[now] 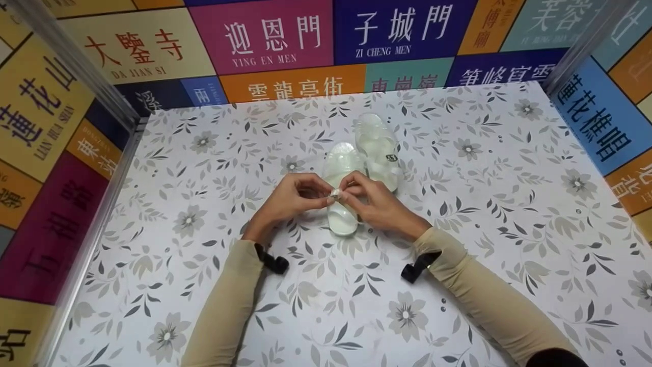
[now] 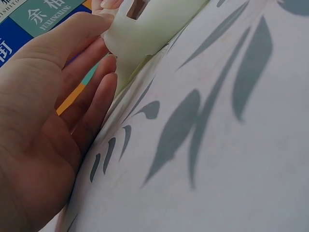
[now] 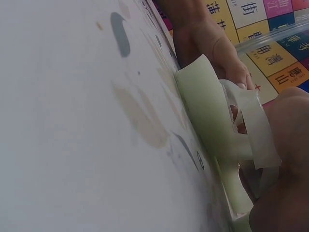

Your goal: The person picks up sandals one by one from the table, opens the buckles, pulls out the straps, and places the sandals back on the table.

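A pair of pale, translucent sandals lies on the table. My two hands meet over the nearer sandal, at its strap. My left hand comes from the left and pinches the strap between thumb and fingertips; in the left wrist view its other fingers curve loosely below. From the right, my right hand pinches the same small whitish part with thumb and index finger. An open slot in the pale sandal piece shows beside the left fingertips. The farther sandal, with a dark mark on its side, sits just behind and to the right.
White paper with grey flowers and leaves covers the table. Colourful panels with large characters stand along the back and both sides, joined by metal posts at the corners. Black wrist bands sit over beige sleeves.
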A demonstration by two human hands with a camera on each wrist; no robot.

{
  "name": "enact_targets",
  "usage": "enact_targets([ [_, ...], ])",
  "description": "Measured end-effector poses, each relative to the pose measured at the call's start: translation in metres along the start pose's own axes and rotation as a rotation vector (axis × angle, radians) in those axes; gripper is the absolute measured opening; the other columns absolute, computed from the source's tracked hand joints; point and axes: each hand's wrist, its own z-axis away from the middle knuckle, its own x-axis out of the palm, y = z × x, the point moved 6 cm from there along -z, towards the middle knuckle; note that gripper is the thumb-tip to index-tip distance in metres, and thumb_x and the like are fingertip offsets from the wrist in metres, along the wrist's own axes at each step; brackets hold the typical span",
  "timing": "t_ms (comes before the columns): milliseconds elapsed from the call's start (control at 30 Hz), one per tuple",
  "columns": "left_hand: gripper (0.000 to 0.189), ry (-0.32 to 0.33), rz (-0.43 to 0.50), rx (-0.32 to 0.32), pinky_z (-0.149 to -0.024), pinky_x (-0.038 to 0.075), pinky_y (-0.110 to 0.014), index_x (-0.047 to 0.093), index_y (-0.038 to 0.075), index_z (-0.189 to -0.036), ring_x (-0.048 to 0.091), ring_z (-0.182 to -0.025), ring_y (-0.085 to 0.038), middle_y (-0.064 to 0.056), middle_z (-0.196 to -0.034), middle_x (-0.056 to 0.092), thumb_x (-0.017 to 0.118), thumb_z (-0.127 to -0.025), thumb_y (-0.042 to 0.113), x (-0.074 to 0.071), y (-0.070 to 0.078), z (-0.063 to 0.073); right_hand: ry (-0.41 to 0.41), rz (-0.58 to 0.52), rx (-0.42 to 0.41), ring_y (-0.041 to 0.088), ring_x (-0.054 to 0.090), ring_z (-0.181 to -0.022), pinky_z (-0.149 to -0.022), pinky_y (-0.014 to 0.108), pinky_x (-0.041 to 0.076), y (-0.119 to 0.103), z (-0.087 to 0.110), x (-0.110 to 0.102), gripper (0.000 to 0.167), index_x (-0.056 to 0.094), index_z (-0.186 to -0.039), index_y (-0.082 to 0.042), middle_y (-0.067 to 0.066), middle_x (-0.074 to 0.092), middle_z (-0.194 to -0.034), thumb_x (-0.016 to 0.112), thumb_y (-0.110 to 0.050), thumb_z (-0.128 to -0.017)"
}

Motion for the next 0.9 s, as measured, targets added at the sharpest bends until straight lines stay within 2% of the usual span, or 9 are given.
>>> enact_targets([
  [267,0.020,-0.038,0.015,0.004,-0.079,0.063,-0.029,0.082,0.014,-0.115,0.077,-0.090,-0.025,-0.009,-0.103,0.082,0.085,-0.095,0.016,0.0014,-0.0009,-0.0001,0.012,-0.043,0.026,0.014,0.072,-0.128,-0.117,0.043,0.049,0.0025,-0.0008,0.0026,0.017,0.063,-0.122,-0.014,-0.004,0.082,-0.124,0.066,-0.025,-0.110],
  [433,0.021,-0.037,-0.006,-0.013,-0.082,0.064,-0.030,0.082,0.016,-0.116,0.079,-0.093,-0.024,-0.007,-0.108,0.082,0.085,-0.096,0.019,0.0001,-0.0022,0.0003,0.027,-0.067,0.035,0.018,0.074,-0.126,-0.118,0.045,0.052,0.0027,-0.0009,0.0039,0.015,0.066,-0.121,-0.014,0.000,0.081,-0.125,0.068,-0.021,-0.109],
  [567,0.025,-0.041,0.005,-0.020,-0.089,0.065,-0.031,0.081,0.015,-0.120,0.080,-0.100,-0.023,-0.007,-0.116,0.081,0.085,-0.097,0.020,-0.0002,-0.0023,0.0010,0.019,-0.057,0.041,0.016,0.074,-0.123,-0.119,0.046,0.049,0.0014,-0.0013,0.0025,0.016,0.066,-0.122,-0.016,-0.005,0.082,-0.119,0.071,-0.020,-0.107],
  [667,0.027,-0.053,0.012,-0.018,-0.089,0.064,-0.031,0.080,0.015,-0.124,0.079,-0.103,-0.024,-0.007,-0.121,0.080,0.084,-0.097,0.021,0.0002,-0.0017,0.0012,0.014,-0.057,0.074,0.014,0.073,-0.123,-0.119,0.047,0.049,0.0022,-0.0013,0.0012,0.019,0.066,-0.122,-0.019,-0.008,0.082,-0.117,0.073,-0.022,-0.105],
  [800,0.028,-0.062,0.018,-0.020,-0.085,0.062,-0.029,0.080,0.017,-0.126,0.078,-0.105,-0.025,-0.006,-0.123,0.080,0.083,-0.098,0.022,-0.0004,-0.0012,0.0016,0.023,-0.064,0.103,0.016,0.074,-0.116,-0.114,0.046,0.053,0.0036,-0.0019,-0.0003,0.019,0.069,-0.120,-0.020,-0.007,0.080,-0.115,0.076,-0.025,-0.104],
  [900,0.028,-0.071,0.036,-0.023,-0.088,0.062,-0.030,0.080,0.016,-0.127,0.077,-0.107,-0.025,-0.006,-0.125,0.080,0.082,-0.099,0.021,-0.0006,-0.0007,0.0024,0.041,-0.066,0.121,0.016,0.076,-0.111,-0.107,0.044,0.057,0.0044,-0.0016,-0.0015,0.019,0.072,-0.120,-0.022,-0.006,0.080,-0.111,0.078,-0.028,-0.102],
])
